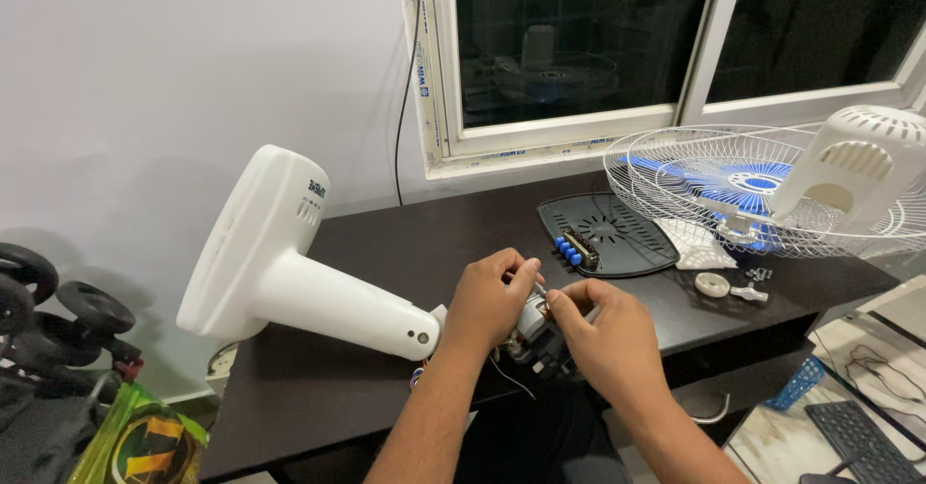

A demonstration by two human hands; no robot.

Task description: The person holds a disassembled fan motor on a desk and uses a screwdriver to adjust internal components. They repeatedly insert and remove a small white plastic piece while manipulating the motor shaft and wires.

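Both pinching fan motor (532, 322) — left hand (485, 301), right hand (600, 335) — dense, wires fragile; better held by casing

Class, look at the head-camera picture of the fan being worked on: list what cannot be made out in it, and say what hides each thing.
- Fan motor, head view: mostly covered by the left hand and right hand.
- What the fingertips pinch: too small to tell.
- Wires under the motor: their ends are hidden by the wrists.
- Small screws by the grille: too small to count.
- Keyboard: cut off by the bottom edge.
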